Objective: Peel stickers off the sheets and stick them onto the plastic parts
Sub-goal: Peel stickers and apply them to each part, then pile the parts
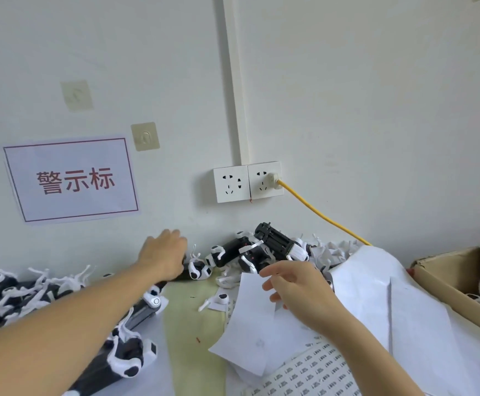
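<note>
My left hand [163,252] reaches far forward to the wall, its fingers curled down over a black-and-white plastic part [197,271]. More such parts lie in a heap under my left forearm [19,295] and in a pile by the wall [264,247]. My right hand [296,292] holds the lifted edge of a blank white sheet [247,330] between thumb and fingers. Below it lies a sticker sheet [313,370] printed with rows of small labels. A single small part [221,299] sits loose on the green table top [193,347].
A cardboard box [444,284] holding more parts stands at the right edge. White backing sheets [404,304] are heaped beside it. A yellow cable [318,212] runs from the wall sockets [247,181] down behind the paper. A red-lettered sign [73,180] hangs on the wall.
</note>
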The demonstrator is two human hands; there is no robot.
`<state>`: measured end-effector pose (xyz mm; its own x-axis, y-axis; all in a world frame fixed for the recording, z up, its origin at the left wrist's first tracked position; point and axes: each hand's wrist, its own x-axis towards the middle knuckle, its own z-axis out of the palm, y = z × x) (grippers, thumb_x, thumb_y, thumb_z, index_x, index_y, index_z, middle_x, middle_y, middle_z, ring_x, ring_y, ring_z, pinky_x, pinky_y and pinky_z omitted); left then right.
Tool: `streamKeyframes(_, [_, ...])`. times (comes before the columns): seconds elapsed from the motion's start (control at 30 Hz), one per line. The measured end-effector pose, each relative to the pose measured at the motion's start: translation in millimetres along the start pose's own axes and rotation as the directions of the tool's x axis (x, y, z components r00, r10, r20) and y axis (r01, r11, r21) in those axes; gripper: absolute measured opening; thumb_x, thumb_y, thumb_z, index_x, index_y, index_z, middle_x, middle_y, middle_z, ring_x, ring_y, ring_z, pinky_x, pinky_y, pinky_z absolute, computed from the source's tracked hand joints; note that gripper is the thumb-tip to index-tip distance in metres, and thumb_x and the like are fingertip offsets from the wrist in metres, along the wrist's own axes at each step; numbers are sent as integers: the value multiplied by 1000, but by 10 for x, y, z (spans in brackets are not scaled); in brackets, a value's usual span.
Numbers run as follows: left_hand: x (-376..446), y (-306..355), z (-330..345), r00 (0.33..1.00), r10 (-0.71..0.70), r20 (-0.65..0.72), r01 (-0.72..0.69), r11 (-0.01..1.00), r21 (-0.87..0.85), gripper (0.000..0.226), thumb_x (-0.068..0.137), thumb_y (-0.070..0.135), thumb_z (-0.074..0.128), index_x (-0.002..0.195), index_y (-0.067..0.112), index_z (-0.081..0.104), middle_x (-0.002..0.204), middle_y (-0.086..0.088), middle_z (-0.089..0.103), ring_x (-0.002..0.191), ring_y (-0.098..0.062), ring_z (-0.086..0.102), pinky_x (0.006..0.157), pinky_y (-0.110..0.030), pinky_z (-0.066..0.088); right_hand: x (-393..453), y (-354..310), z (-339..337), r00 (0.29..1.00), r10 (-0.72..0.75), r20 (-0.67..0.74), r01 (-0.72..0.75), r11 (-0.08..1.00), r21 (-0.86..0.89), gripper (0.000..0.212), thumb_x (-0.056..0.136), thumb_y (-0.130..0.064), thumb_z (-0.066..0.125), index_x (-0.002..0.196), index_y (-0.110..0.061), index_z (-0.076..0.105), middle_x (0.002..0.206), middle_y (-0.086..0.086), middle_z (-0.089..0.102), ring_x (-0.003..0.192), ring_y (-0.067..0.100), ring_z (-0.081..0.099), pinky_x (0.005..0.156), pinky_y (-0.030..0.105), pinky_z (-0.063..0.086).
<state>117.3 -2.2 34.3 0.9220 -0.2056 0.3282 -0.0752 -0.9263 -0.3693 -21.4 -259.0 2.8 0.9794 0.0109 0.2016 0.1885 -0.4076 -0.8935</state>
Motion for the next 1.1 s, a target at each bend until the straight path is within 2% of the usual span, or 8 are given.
streamKeyframes(0.07, [34, -156, -183, 983, -177, -46, 146, 910, -388, 9, 90, 14, 58, 100, 14, 58, 115, -7, 54, 105, -26, 51, 81, -36, 44, -13, -12, 8, 1000, 3, 6, -3, 1000, -7, 32, 96, -13, 46, 102, -32, 71, 92, -9, 73, 78, 6, 70, 60, 16, 54])
streamKeyframes(0.17, [24, -258, -420, 933, -356, -43, 194, 603, -774, 12, 87, 16, 70, 85, 13, 58, 96, -5, 61, 88, -24, 55, 66, -31, 39, -39, -44, 36, 1000, 2, 17, -2, 1000, 4, 31, 97, -13, 46, 101, -31, 71, 91, -8, 73, 77, 7, 70, 61, 17, 54])
streamKeyframes(0.3, [-126, -159, -721, 859, -507, -76, 102, 315, -944, 18, 89, 23, 70, 82, 16, 55, 90, 9, 53, 74, -4, 50, 56, -24, 33, -81, -121, 125, 999, 3, 44, -5, 999, 54, 30, 98, -13, 46, 100, -31, 71, 90, -7, 74, 76, 6, 71, 67, 22, 54])
streamKeyframes(0.43, [-415, 135, -873, 800, -590, -109, -19, 158, -987, 24, 87, 18, 74, 75, 15, 53, 95, -1, 58, 79, -10, 53, 55, -19, 39, -125, -198, 237, 998, 6, 66, -18, 982, 187, 29, 100, -15, 46, 101, -29, 71, 88, -7, 76, 79, 11, 72, 65, 21, 55])
streamKeyframes(0.63, [-986, 767, -667, 664, -665, -342, -167, 314, -935, 28, 78, -3, 76, 68, 14, 56, 115, 0, 41, 114, -26, 51, 78, -5, 39, -102, -293, 371, 992, 85, 90, -120, 840, 529, 23, 103, -21, 49, 107, -16, 71, 104, 2, 76, 94, 23, 73, 76, 34, 58])
streamKeyframes(0.83, [-1115, 1068, -420, 833, -339, -437, -258, 461, -849, 19, 80, 2, 76, 69, 10, 64, 125, 6, 51, 121, -12, 47, 88, 0, 30, -88, -294, 409, 954, 188, 235, -299, 675, 675, 52, 101, -40, 47, 100, 3, 74, 95, 15, 76, 78, 25, 69, 74, 37, 55])
streamKeyframes(0.97, [-1155, 1087, -466, 827, -296, -478, -332, 429, -840, 26, 74, 8, 82, 82, 22, 62, 103, 25, 54, 110, 3, 47, 84, -2, 35, -61, -244, 366, 945, 216, 246, -326, 566, 757, 68, 88, -57, 61, 111, 6, 70, 102, 21, 73, 83, 28, 71, 68, 37, 58])
streamKeyframes(1.1, [-1214, 1100, -572, 877, -238, -417, -335, 320, -886, 31, 75, 22, 82, 87, 31, 55, 89, 14, 58, 83, -5, 59, 69, -18, 49, -59, -200, 341, 967, 162, 194, -253, 584, 771, 48, 76, -58, 73, 92, -14, 79, 91, 9, 74, 84, 23, 73, 65, 34, 58])
